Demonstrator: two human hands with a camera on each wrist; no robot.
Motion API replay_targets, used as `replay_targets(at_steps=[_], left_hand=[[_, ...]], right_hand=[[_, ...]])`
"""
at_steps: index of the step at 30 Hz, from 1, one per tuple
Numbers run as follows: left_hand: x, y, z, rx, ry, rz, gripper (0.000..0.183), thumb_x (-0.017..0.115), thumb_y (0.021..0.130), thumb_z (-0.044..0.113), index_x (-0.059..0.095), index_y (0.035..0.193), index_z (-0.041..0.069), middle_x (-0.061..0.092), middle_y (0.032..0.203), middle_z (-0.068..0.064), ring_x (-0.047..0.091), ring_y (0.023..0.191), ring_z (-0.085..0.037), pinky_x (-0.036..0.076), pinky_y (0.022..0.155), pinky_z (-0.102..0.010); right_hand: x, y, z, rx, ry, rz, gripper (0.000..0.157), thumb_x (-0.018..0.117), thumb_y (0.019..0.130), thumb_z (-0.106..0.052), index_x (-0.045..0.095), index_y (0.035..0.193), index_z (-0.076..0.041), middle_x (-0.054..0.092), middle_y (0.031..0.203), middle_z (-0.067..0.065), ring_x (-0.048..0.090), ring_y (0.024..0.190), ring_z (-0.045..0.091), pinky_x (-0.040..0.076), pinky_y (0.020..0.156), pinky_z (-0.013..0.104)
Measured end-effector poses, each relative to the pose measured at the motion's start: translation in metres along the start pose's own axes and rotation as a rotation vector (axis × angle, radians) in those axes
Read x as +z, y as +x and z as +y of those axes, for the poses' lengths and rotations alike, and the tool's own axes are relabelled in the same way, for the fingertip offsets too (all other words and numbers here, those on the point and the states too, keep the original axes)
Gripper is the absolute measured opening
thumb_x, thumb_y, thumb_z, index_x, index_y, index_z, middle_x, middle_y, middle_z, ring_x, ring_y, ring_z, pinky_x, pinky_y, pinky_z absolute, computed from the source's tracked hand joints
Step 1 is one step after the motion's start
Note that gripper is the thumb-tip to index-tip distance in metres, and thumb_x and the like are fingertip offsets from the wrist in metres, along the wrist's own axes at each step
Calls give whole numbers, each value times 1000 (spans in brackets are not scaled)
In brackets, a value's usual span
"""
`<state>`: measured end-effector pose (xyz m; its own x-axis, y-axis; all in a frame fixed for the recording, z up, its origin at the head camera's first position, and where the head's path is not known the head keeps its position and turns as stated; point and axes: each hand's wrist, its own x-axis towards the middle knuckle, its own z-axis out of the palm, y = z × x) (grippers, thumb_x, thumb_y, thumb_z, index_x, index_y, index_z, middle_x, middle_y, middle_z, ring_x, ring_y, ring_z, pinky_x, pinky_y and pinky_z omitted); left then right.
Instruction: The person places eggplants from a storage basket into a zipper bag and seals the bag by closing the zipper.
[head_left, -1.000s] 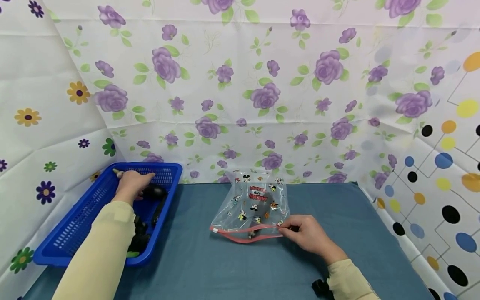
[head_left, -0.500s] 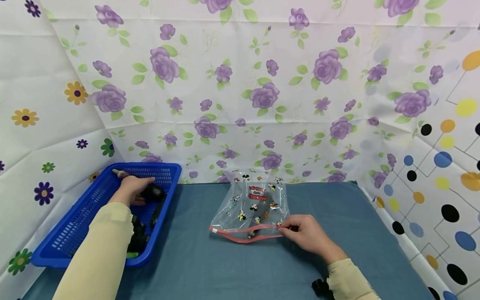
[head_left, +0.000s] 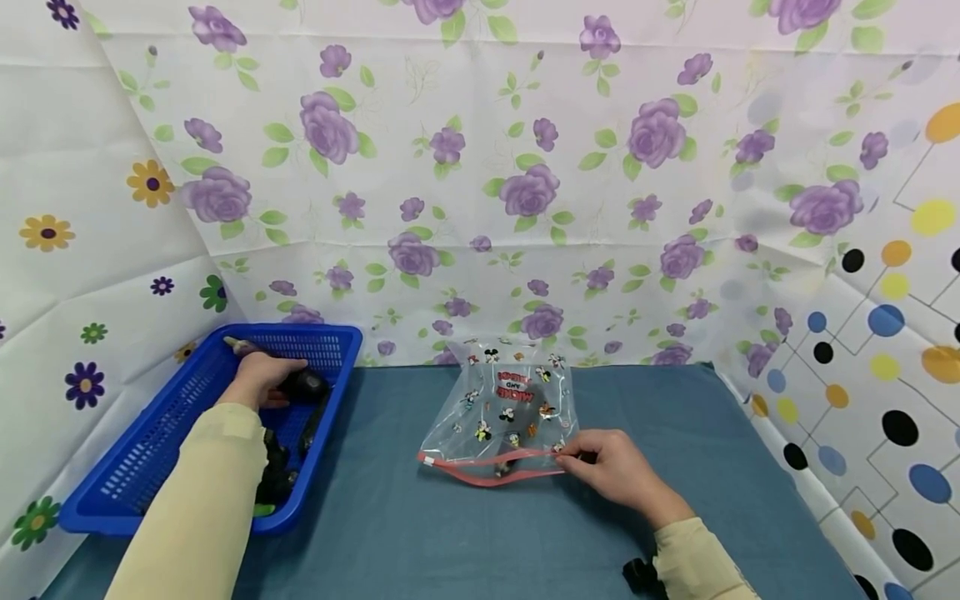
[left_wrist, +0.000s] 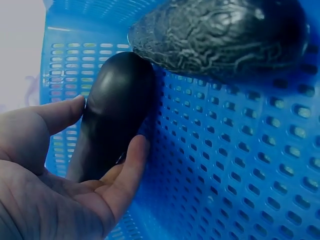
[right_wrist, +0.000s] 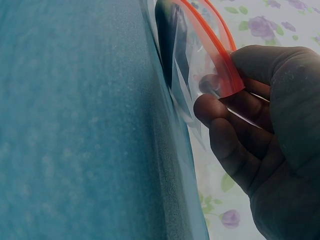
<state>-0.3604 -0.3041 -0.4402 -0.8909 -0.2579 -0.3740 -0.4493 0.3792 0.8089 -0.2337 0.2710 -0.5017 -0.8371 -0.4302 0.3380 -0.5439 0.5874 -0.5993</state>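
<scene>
Left hand [head_left: 258,379] is inside the blue basket [head_left: 153,442], its grip clamped on a smooth dark eggplant [left_wrist: 117,95]; thumb on one side, fingers on the other, rounded end projecting past the fingertips; the perforated basket wall shows just beside it in the left wrist view; a larger wrinkled dark object [left_wrist: 225,37] lies next to that eggplant, also within the basket; a pale stem [head_left: 236,343] sits at the basket's far left corner, its owner not certain from this angle; more dark items [head_left: 277,479] and a bit of green [head_left: 265,509] lie toward the basket's near end, partly hidden by the sleeve [head_left: 195,508]; clear printed bag [head_left: 513,417] lies to the right of the basket, well apart from it, on the blue-green counter [head_left: 405,542]; its red zip edge [head_left: 480,481] is parted and faces the near side, white slider [head_left: 428,460] at the end closer to the basket; a dark item [right_wrist: 167,30] shows through the plastic; right hand [head_left: 618,471], farther right of the basket than the bag, has its grip pinched on the zip edge's corner; flowered cloth [head_left: 450,208] hangs behind the basket.
</scene>
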Motion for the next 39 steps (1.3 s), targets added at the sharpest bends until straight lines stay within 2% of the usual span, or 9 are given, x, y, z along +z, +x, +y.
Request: replay_targets(at_steps=[5, 15, 17, 24, 27, 33, 39], left_hand=[[1, -1, 1, 7, 17, 29, 88, 66, 98, 31, 16, 154, -15, 36, 148, -38, 69, 94, -42, 61, 74, -48], [1, -8, 7, 35, -35, 49, 79, 67, 94, 24, 26, 150, -14, 41, 140, -33, 70, 87, -37, 62, 73, -48], [2, -11, 11, 55, -28, 58, 81, 65, 93, 23, 22, 150, -14, 38, 141, -34, 68, 91, -38, 62, 73, -48], [9, -19, 22, 93, 57, 79, 104, 57, 93, 26, -20, 152, -13, 24, 148, -42, 56, 115, -48, 62, 72, -49], [11, -20, 26, 102, 88, 77, 105, 56, 94, 27, -23, 152, -12, 22, 149, -43, 53, 118, -51, 62, 71, -49], [10, -27, 35, 121, 77, 62, 96, 56, 94, 28, -5, 156, -12, 24, 148, -42, 56, 115, -50, 61, 73, -50], [11, -33, 44, 172, 33, 62, 80, 56, 94, 31, 22, 152, -12, 35, 144, -35, 57, 115, -44, 61, 75, -49]], right_hand=[[-1, 0, -2, -4, 3, -8, 5, 75, 95, -28, 80, 94, -28, 67, 82, -20, 58, 62, 4, 50, 55, 27], [0, 0, -1, 0, 1, -5, 6, 75, 96, -31, 80, 93, -28, 67, 82, -20, 57, 61, 4, 49, 54, 27], [-1, -1, 0, 0, 5, -3, 7, 75, 96, -30, 80, 94, -27, 67, 82, -20, 57, 61, 4, 49, 54, 27], [-2, -1, -1, 5, 10, -7, 7, 75, 96, -29, 81, 94, -26, 67, 82, -20, 57, 60, 5, 49, 53, 27], [-1, 0, -1, 4, 6, -5, 6, 75, 96, -29, 81, 94, -27, 67, 81, -20, 57, 60, 4, 49, 53, 27], [0, -1, 1, 6, 5, -3, 6, 75, 96, -30, 80, 94, -28, 67, 81, -20, 57, 60, 5, 50, 54, 27], [0, -1, 2, 4, 5, -1, 6, 75, 95, -30, 80, 93, -29, 66, 81, -20, 57, 60, 5, 49, 53, 27]])
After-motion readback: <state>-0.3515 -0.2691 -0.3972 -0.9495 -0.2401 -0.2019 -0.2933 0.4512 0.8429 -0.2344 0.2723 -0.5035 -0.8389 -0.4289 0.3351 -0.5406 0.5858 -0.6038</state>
